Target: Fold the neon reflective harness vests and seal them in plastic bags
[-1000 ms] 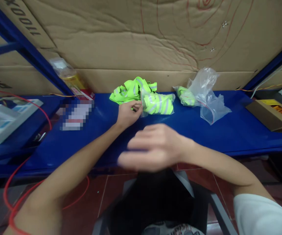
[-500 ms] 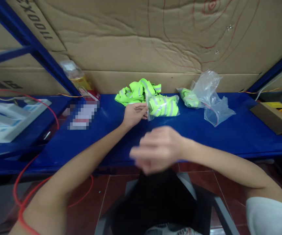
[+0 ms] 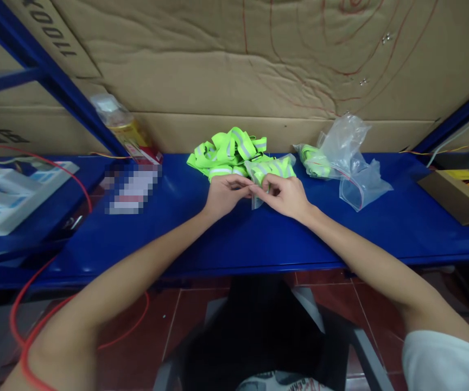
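A clear plastic bag [image 3: 281, 164] with folded neon-green strap inside lies near the middle of the blue table. My left hand [image 3: 226, 194] pinches the bag's left edge. My right hand [image 3: 285, 195] has its thumb and finger closed on the same edge, the fingertips of both hands meeting there. Behind and left of my hands sits a loose heap of neon-green straps [image 3: 222, 155] with grey reflective stripes. Part of the bag is hidden under my right hand.
On the blue table [image 3: 169, 233], another bagged green strap [image 3: 315, 161] and crumpled clear bags [image 3: 346, 144] are at the right. An open carton [image 3: 454, 198] stands far right, a bottle [image 3: 116, 119] back left. A red hose [image 3: 18, 304] loops at the left.
My right hand has moved from above the table's front up and forward to the bag and closed on its edge. My left hand stays at the bag's edge.
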`<act>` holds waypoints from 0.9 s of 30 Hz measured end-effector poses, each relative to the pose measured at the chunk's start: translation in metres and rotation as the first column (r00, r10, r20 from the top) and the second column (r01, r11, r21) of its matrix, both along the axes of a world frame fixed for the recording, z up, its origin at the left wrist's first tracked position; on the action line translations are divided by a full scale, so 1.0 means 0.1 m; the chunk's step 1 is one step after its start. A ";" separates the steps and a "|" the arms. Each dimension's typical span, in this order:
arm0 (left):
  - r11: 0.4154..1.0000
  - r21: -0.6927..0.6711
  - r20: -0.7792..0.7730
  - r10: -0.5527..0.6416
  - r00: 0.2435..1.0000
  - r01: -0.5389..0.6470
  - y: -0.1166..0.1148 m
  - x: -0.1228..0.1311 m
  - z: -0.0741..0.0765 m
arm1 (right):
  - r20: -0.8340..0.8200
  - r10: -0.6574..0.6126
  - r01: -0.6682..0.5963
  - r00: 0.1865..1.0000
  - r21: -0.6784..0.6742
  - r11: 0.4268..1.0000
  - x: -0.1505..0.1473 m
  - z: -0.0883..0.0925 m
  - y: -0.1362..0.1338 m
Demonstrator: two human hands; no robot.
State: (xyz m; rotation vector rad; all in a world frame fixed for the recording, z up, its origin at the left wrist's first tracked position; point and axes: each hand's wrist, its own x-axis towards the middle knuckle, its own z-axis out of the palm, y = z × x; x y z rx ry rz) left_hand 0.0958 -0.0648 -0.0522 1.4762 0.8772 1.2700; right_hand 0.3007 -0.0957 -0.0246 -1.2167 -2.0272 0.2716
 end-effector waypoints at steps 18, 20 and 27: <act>0.962 -0.266 0.003 -0.058 0.998 0.057 0.02 0.00 0.07 | -0.015 0.062 -0.063 0.998 -0.077 0.995 0.11 -0.06 0.13; 0.963 -0.266 -0.036 -0.047 0.998 0.036 0.03 0.02 0.05 | -0.007 0.086 -0.086 0.996 -0.081 0.993 0.10 -0.05 0.11; 0.969 -0.244 -0.065 -0.059 0.996 0.041 0.06 0.02 -0.01 | -0.004 0.064 -0.064 0.998 -0.111 0.992 0.07 -0.06 0.10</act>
